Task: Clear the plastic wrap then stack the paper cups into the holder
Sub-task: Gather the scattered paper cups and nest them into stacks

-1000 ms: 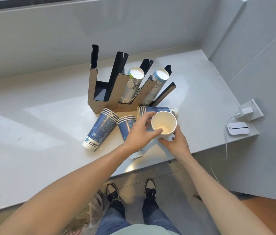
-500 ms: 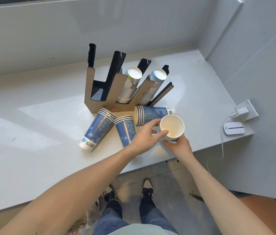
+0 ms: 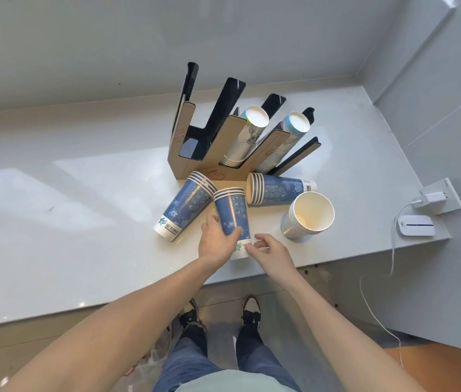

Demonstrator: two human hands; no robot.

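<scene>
A cardboard cup holder (image 3: 209, 142) with black dividers stands on the white counter, two cup stacks (image 3: 252, 131) leaning in its right slots. Three blue-patterned cup stacks lie in front of it: left (image 3: 186, 206), middle (image 3: 232, 213), right (image 3: 277, 192). An upright stack (image 3: 310, 215) stands open-mouthed at the right. My left hand (image 3: 216, 240) wraps around the lower part of the middle stack. My right hand (image 3: 270, 250) pinches that stack's white base end. No plastic wrap is visible on the counter.
A white wall socket with a charger (image 3: 435, 198) and a small white device (image 3: 416, 226) sit at the counter's right end, a cable hanging down. A plastic bag (image 3: 150, 366) lies on the floor by my feet. The counter's front edge runs just under my hands.
Both hands let go of the upright white-mouthed stack, which now stands alone at the right. They moved left and took hold of the middle lying stack.
</scene>
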